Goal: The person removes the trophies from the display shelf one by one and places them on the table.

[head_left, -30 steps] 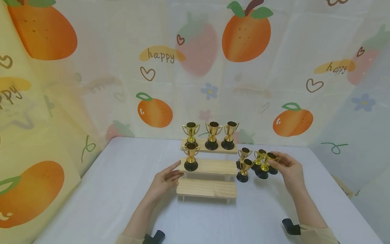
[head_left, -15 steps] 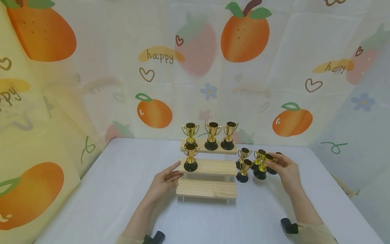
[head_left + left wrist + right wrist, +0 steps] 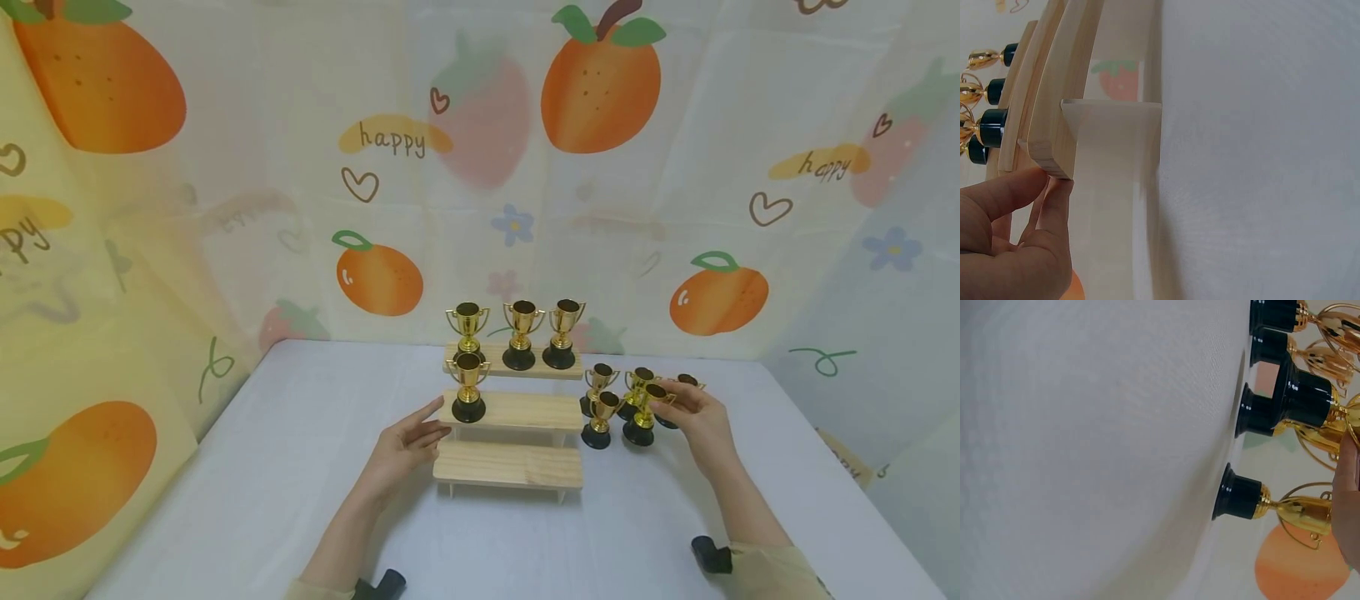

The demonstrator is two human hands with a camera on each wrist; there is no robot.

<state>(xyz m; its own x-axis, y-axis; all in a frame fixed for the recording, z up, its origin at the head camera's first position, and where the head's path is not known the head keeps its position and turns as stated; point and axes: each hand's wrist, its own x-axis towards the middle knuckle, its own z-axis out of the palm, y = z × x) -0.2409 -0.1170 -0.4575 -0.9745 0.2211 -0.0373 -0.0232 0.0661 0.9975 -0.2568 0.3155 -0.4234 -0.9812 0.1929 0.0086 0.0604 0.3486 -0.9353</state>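
Note:
My left hand [image 3: 408, 442] is at the left end of a three-tier wooden display stand [image 3: 517, 462], its thumb and fingertips pinching the end of a shelf board [image 3: 1054, 150] in the left wrist view. With my right hand [image 3: 701, 425] I hold a small gold trophy [image 3: 642, 419] by its cup, thumb and fingers at the side. Its black base [image 3: 1307, 400] shows tilted and off the table in the right wrist view. Three trophies, one of them a gold trophy [image 3: 522, 333], stand on the top tier. Another trophy [image 3: 468, 392] stands at the left of the middle tier.
Right of the stand, several more trophies stand close together on the white table [image 3: 255, 467], among them a front trophy [image 3: 600, 425] and a far-right trophy [image 3: 1291, 509] beside my right hand. A fruit-printed curtain [image 3: 622, 200] hangs behind.
My right hand has moved slightly left and toward me with the trophy, uncovering the trophy behind it. The left hand stays at the stand.

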